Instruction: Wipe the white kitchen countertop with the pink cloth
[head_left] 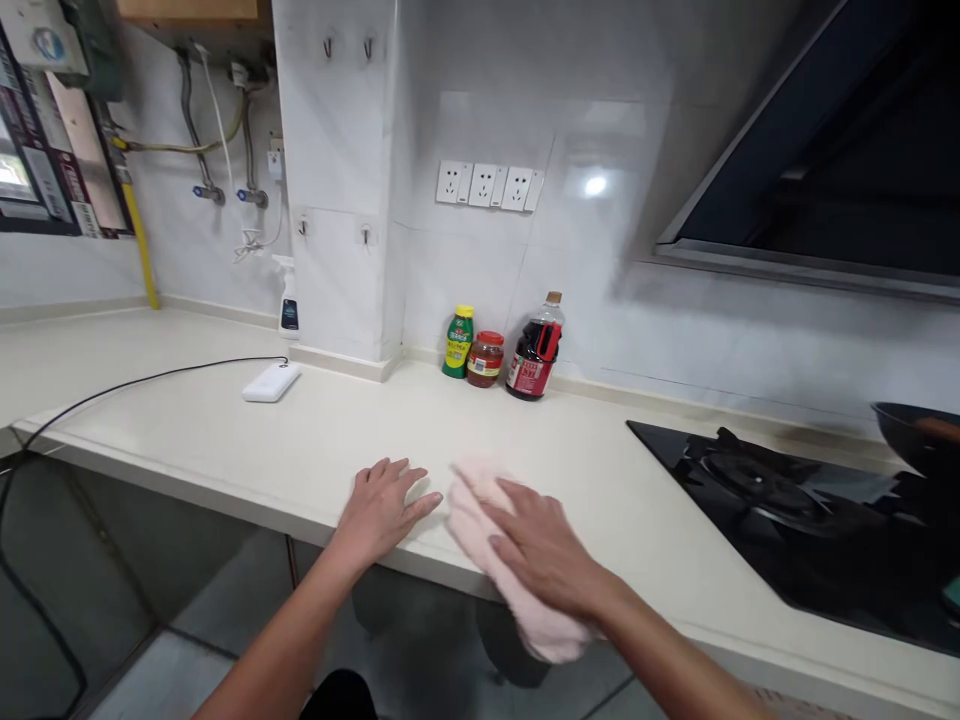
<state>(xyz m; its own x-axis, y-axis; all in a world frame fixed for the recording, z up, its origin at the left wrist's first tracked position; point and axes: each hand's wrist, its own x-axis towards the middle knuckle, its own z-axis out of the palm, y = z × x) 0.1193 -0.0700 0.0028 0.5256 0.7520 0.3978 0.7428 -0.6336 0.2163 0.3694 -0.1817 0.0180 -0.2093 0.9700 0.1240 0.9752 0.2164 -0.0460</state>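
Observation:
My right hand (546,550) has hold of a pale pink cloth (480,520) at the front of the white counter (360,430). Part of the cloth lies on the counter top, and its lower end hangs past the front edge. Motion blurs both the cloth and the right hand's fingers. To the left of the cloth, my left hand (386,508) is over the counter near its edge, palm down, fingers apart and holding nothing. I cannot tell whether its palm touches the surface.
Along the back wall stand a green bottle (458,343), a red-lidded jar (485,360) and a dark sauce bottle (534,350). A white power bank (271,383) with a black cable (150,375) lies left. A gas stove (780,510), wok (922,440) and range hood (825,170) occupy the right.

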